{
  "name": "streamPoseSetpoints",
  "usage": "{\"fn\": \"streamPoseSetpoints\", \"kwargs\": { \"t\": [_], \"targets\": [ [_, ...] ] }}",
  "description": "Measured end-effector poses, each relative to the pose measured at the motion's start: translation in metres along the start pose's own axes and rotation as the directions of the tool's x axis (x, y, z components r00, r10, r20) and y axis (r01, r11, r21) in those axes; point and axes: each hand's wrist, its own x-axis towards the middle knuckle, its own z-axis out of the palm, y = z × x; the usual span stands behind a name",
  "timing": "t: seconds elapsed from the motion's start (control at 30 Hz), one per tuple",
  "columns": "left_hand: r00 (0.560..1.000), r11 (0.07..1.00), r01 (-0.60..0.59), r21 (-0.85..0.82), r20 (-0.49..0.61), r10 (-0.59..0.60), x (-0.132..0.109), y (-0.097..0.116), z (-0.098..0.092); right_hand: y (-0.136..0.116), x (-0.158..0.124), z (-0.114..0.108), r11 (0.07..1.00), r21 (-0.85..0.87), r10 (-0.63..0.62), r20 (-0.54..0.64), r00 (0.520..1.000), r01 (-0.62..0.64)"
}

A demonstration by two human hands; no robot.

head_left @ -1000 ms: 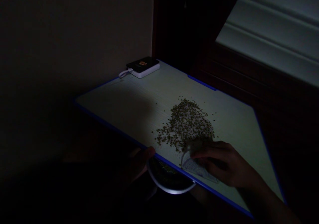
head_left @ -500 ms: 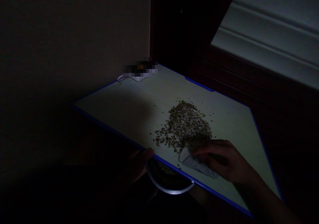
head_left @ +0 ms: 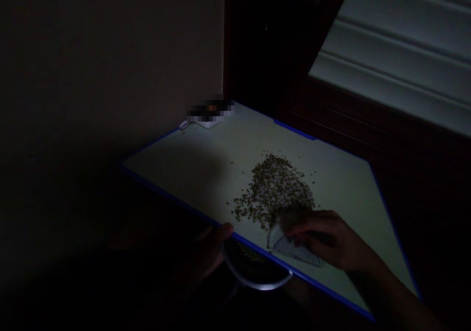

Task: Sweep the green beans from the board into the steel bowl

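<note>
A pale board (head_left: pixel 338 184) with a blue rim bears a spread heap of small greenish-brown grains or beans (head_left: pixel 277 186). My left hand (head_left: pixel 215 247) grips the board's near edge, thumb over the rim and the other fingers mostly in shadow. At the heap's near side, my right hand (head_left: pixel 331 238) is closed with fingers bent on a pale, thin, see-through-looking piece (head_left: pixel 296 252); its exact kind is unclear in the dim light. Below the near edge a round metal-rimmed bowl (head_left: pixel 263 286) shows in part, with similar grains inside.
A whitish device (head_left: pixel 211 117), its top blurred out, sits at the board's far corner with a loop beside it. A plain wall (head_left: pixel 110 51) rises on the left. Dark wood and pale ridged panels (head_left: pixel 397 51) lie to the right.
The view has shifted slightly, so the board and bowl appear a little lower and to the right. Both hands keep their holds; the heap looks almost the same.
</note>
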Motion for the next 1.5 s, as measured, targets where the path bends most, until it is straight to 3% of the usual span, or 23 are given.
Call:
{"fn": "streamPoseSetpoints", "kwargs": {
  "t": [0.17, 0.37, 0.43, 0.53, 0.63, 0.73, 1.0, 1.13, 1.33, 1.5],
  "targets": [
    [0.995, 0.997, 0.061, -0.042, 0.078, -0.058, 0.006, -0.004, -0.002, 0.008, -0.001, 0.0, 0.998, 0.044, 0.042, -0.045, 0.998, -0.04],
    [0.991, 0.986, 0.129, -0.105, -0.021, -0.132, 0.005, 0.006, 0.001, 0.014, -0.001, -0.001, 0.983, 0.13, 0.146, -0.138, 0.98, -0.128],
    [0.988, 0.976, 0.155, -0.156, 0.048, -0.149, 0.009, 0.008, -0.009, 0.016, -0.002, 0.0, 0.972, 0.165, 0.194, -0.173, 0.966, -0.166],
    [0.942, 0.957, 0.216, -0.195, 0.299, -0.151, 0.02, 0.009, -0.028, 0.018, -0.002, 0.001, 0.95, 0.218, 0.273, -0.237, 0.933, -0.223],
    [0.926, 0.953, 0.244, -0.18, 0.335, -0.174, 0.029, 0.011, -0.04, 0.015, -0.005, 0.002, 0.922, 0.272, 0.356, -0.308, 0.882, -0.276],
    [0.939, 0.953, 0.25, -0.17, 0.284, -0.196, 0.031, 0.015, -0.039, 0.004, -0.012, 0.006, 0.892, 0.326, 0.431, -0.414, 0.801, -0.312],
    [0.985, 0.981, 0.165, -0.1, -0.037, -0.169, 0.019, 0.037, -0.007, -0.034, -0.039, 0.042, 0.844, 0.379, 0.536, -0.61, 0.583, -0.38],
    [0.982, 0.984, 0.166, -0.07, -0.082, -0.171, 0.015, 0.039, 0.004, -0.032, -0.039, 0.058, 0.836, 0.387, 0.542, -0.692, 0.477, -0.388],
    [0.989, 0.988, 0.147, -0.056, -0.002, -0.148, 0.016, 0.035, 0.003, -0.034, -0.028, 0.068, 0.814, 0.409, 0.572, -0.685, 0.451, -0.411],
    [0.987, 0.986, 0.161, -0.045, 0.009, -0.161, 0.012, 0.036, 0.006, -0.041, -0.022, 0.076, 0.793, 0.429, 0.593, -0.709, 0.382, -0.433]
  ]
}}
